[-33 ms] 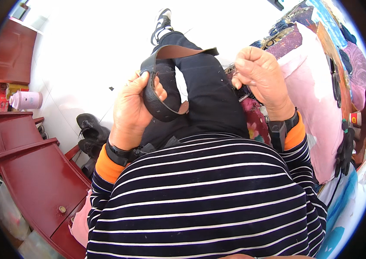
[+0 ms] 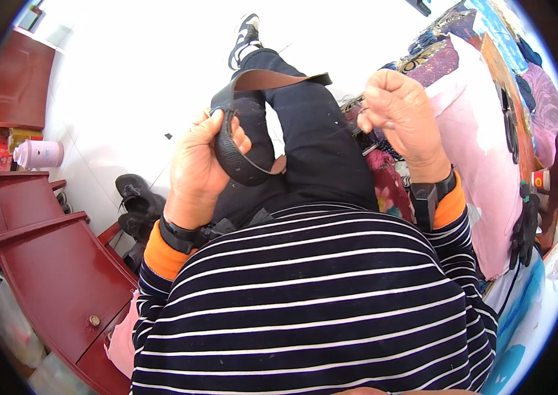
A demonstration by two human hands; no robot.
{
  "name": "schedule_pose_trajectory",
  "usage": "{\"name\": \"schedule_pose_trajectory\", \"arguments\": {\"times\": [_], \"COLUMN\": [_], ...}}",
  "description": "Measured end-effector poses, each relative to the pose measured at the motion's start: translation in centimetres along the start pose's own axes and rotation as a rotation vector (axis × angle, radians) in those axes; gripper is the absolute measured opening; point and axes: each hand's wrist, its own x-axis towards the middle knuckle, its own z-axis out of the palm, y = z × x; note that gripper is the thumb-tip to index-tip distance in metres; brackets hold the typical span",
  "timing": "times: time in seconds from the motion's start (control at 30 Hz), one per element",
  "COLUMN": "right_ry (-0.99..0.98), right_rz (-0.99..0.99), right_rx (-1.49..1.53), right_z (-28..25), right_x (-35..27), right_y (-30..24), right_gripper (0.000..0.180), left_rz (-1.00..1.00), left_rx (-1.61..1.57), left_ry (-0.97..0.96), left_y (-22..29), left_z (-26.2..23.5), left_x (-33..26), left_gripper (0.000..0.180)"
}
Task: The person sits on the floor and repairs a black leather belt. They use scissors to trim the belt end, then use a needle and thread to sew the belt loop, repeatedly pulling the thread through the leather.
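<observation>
A black leather belt (image 2: 236, 153) with a brown inner face curls in a loop above my lap. My left hand (image 2: 203, 155) is closed round it, thumb on top, near where the strap folds over. The belt's dark end reaches across my right thigh toward the right. Apart from the belt, my right hand (image 2: 401, 115) is raised on the right side with fingers curled and thumb pressed to the fingertips. Whatever it pinches is too fine to make out.
To the left stand dark red cabinets (image 2: 62, 276), a pink bottle (image 2: 39, 153) and black shoes (image 2: 137, 201) on the white tiled floor. Pink cloth (image 2: 466, 145), patterned fabrics (image 2: 424, 62) and black gloves (image 2: 524, 227) lie at my right.
My right hand has shifted very slightly to the right, its fingers still pinched. The belt and my left hand hold almost the same place.
</observation>
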Motion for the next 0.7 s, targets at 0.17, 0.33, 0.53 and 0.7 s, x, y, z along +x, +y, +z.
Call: {"name": "schedule_pose_trajectory", "arguments": {"times": [0.17,0.33,0.53,0.7], "right_ry": [0.186,0.136,0.242,0.187], "right_rz": [-0.107,-0.267,-0.371,-0.487], "right_rx": [0.159,0.135,0.012,0.077], "right_z": [-2.9,-5.1,-6.5,-7.4], "right_x": [-0.9,-1.8,-2.9,-3.2], "right_y": [-2.5,-4.9,-6.5,-7.2], "right_gripper": [0.014,0.011,0.016,0.021], "left_rz": [0.038,0.044,0.049,0.045], "left_rx": [0.001,0.011,-0.010,0.025], "left_ry": [0.041,0.058,0.051,0.066], "left_y": [0.6,1.0,1.2,1.2], "left_z": [-0.4,-0.8,-1.1,-1.0], "left_x": [0.2,0.4,0.5,0.5], "left_gripper": [0.013,0.015,0.010,0.011]}}
